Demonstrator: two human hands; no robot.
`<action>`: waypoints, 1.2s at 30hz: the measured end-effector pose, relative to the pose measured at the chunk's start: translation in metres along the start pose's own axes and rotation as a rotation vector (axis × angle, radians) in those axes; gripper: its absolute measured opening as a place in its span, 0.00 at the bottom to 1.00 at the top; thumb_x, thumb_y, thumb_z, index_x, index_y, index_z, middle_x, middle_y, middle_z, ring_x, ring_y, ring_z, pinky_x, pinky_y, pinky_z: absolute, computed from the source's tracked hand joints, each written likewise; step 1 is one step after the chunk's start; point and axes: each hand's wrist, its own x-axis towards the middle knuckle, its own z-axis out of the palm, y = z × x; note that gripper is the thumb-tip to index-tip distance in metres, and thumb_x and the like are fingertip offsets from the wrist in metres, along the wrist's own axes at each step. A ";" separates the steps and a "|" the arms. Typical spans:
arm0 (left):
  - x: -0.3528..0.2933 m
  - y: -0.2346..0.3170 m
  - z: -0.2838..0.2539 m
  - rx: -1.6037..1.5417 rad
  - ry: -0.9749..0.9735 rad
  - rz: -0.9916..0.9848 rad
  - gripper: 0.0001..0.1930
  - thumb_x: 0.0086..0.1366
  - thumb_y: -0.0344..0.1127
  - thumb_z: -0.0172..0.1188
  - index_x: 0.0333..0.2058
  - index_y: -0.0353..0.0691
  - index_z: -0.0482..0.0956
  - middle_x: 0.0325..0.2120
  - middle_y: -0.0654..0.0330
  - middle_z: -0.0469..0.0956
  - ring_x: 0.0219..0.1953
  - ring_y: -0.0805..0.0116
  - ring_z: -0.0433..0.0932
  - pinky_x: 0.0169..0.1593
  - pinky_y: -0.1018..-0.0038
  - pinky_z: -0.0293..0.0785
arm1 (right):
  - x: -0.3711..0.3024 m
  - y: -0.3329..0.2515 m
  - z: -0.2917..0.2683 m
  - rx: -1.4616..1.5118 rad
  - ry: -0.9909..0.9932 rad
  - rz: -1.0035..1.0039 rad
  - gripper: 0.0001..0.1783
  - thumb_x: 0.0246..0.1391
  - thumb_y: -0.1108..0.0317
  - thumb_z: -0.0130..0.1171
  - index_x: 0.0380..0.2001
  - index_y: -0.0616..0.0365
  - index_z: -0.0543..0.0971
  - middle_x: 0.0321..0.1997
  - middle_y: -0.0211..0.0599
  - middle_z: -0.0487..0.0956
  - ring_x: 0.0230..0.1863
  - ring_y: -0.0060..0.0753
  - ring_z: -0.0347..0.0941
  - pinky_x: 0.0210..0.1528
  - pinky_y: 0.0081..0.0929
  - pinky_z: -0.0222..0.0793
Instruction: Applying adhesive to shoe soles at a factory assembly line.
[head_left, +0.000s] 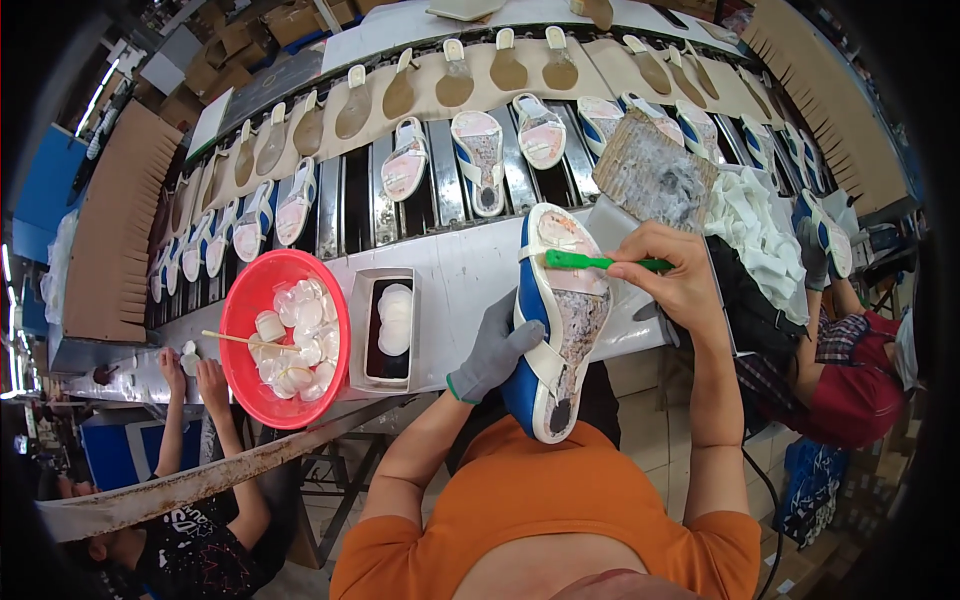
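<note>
Left of the held sandal (pixel 578 325), a shirt (pixel 200 555) bears lettering (pixel 187 516).

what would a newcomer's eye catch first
Probably the bright red basin of whitish discs at left. Near the centre, the gloved left hand holds a blue-and-white sandal, with a green tool in the bare right hand over it. Beyond, more sandals line a metal conveyor.
</note>
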 end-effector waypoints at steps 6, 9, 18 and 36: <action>0.003 -0.001 -0.003 -0.060 -0.032 -0.045 0.40 0.57 0.56 0.58 0.57 0.26 0.63 0.49 0.51 0.74 0.48 0.67 0.74 0.52 0.72 0.70 | -0.003 -0.008 -0.011 0.024 -0.124 -0.026 0.06 0.42 0.76 0.69 0.25 0.64 0.81 0.26 0.33 0.78 0.27 0.23 0.75 0.28 0.20 0.66; 0.004 0.001 0.001 -0.103 -0.020 -0.031 0.39 0.58 0.55 0.57 0.57 0.26 0.63 0.49 0.51 0.74 0.48 0.67 0.74 0.51 0.72 0.70 | -0.002 -0.010 -0.017 -0.074 -0.133 -0.060 0.06 0.41 0.75 0.69 0.25 0.63 0.81 0.26 0.33 0.78 0.27 0.25 0.75 0.27 0.21 0.66; 0.010 0.001 0.006 -0.133 0.102 -0.001 0.36 0.60 0.53 0.53 0.56 0.26 0.64 0.48 0.51 0.74 0.47 0.67 0.75 0.51 0.71 0.71 | -0.015 -0.021 -0.020 -0.382 -0.137 -0.274 0.09 0.37 0.73 0.71 0.25 0.59 0.81 0.25 0.30 0.77 0.23 0.27 0.74 0.22 0.22 0.65; 0.027 0.013 -0.004 -0.165 0.251 0.073 0.32 0.61 0.53 0.52 0.52 0.28 0.68 0.43 0.53 0.76 0.41 0.69 0.77 0.46 0.73 0.73 | -0.042 -0.038 -0.006 -0.291 -0.207 -0.157 0.07 0.41 0.72 0.69 0.26 0.59 0.82 0.25 0.31 0.78 0.24 0.27 0.74 0.21 0.21 0.65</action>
